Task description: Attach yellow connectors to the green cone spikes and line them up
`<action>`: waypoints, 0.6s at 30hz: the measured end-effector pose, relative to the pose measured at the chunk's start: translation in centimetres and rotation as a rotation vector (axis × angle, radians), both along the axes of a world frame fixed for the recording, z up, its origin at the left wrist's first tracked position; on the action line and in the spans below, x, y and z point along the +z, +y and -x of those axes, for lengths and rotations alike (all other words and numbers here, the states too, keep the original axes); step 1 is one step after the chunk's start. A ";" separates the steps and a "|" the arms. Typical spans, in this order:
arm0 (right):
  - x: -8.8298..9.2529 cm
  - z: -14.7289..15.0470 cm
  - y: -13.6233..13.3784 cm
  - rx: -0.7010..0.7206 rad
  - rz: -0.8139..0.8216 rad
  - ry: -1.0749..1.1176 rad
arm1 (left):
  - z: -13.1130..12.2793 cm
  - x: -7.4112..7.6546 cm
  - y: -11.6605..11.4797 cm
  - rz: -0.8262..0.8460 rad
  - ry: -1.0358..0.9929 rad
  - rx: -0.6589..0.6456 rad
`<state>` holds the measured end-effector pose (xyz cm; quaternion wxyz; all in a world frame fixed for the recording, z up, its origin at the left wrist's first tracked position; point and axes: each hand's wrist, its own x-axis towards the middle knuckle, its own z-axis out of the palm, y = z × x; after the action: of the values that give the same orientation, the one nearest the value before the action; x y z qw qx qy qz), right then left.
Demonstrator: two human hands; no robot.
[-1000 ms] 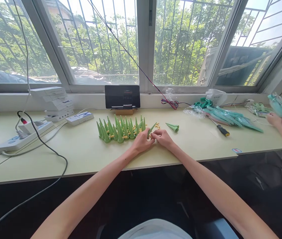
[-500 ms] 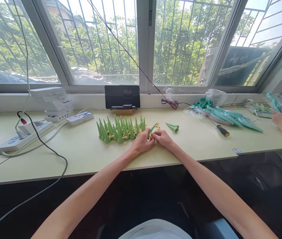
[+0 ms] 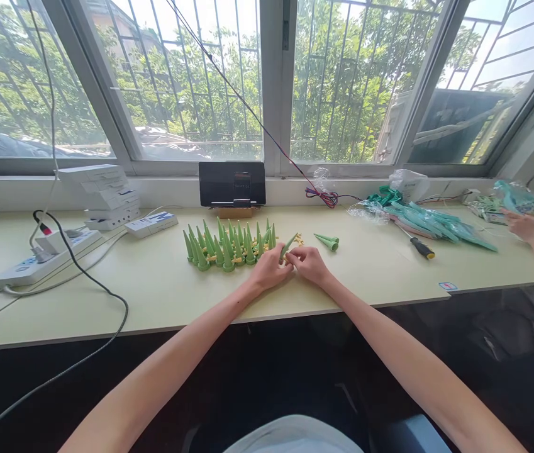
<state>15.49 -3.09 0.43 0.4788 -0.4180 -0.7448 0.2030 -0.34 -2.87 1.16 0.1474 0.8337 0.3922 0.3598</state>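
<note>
My left hand [image 3: 270, 268] is closed around a green pointed cone [image 3: 289, 243], its tip leaning up to the right. Against the cone's lower end, the fingers of my right hand [image 3: 311, 264] pinch together, and a bit of yellow shows at their tips; most of that small piece is hidden. Left of my hands, several green cones [image 3: 228, 255] stand upright in a cluster with small yellow pieces among them. More yellow pieces [image 3: 299, 239] lie just behind my fingers. A pair of green cones [image 3: 327, 241] lies on its side beyond my right hand.
On the pale table [image 3: 153, 296] are a power strip [image 3: 44, 258] with cables, white boxes [image 3: 111, 195] and a dark tablet [image 3: 231, 184]. To the right lie a screwdriver [image 3: 422, 247] and green plastic bags [image 3: 441, 221]. Another person's hands [image 3: 528, 226] hold a bag at far right.
My hands and the cone between them stay almost in place. At the far right, the other person's hands and bag have shifted slightly left.
</note>
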 end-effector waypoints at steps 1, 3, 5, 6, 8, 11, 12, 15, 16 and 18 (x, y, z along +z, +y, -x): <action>0.0 0.0 0.1 0.011 0.034 0.022 | 0.0 0.0 0.0 0.001 0.001 -0.002; -0.1 0.0 0.4 0.039 0.113 0.073 | 0.0 0.0 -0.1 0.000 0.005 0.000; -0.2 -0.1 0.6 0.064 0.180 0.115 | 0.0 0.0 -0.2 -0.001 0.011 0.007; -0.3 -0.1 0.7 0.071 0.202 0.129 | 0.0 0.1 -0.2 0.000 0.013 0.009; -0.4 -0.1 0.8 0.075 0.224 0.145 | -0.1 0.1 -0.2 0.001 0.016 0.010; -0.3 -0.1 0.7 0.069 0.183 0.121 | -0.1 0.2 -0.1 0.001 0.011 0.006; -0.3 -0.1 0.6 0.059 0.149 0.098 | -0.1 0.1 -0.1 0.002 0.007 0.005; -0.1 0.0 0.1 0.008 0.025 0.013 | -0.1 0.1 -0.1 0.007 -0.002 0.009; 0.0 0.1 0.0 -0.008 -0.008 -0.008 | -0.1 0.1 -0.1 0.005 -0.004 0.009; 0.1 0.2 -0.2 -0.026 -0.052 -0.033 | -0.1 0.1 -0.1 -0.004 -0.007 0.001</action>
<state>15.32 -3.31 0.49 0.4798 -0.4182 -0.7522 0.1705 -0.26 -2.95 1.24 0.1469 0.8326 0.3911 0.3637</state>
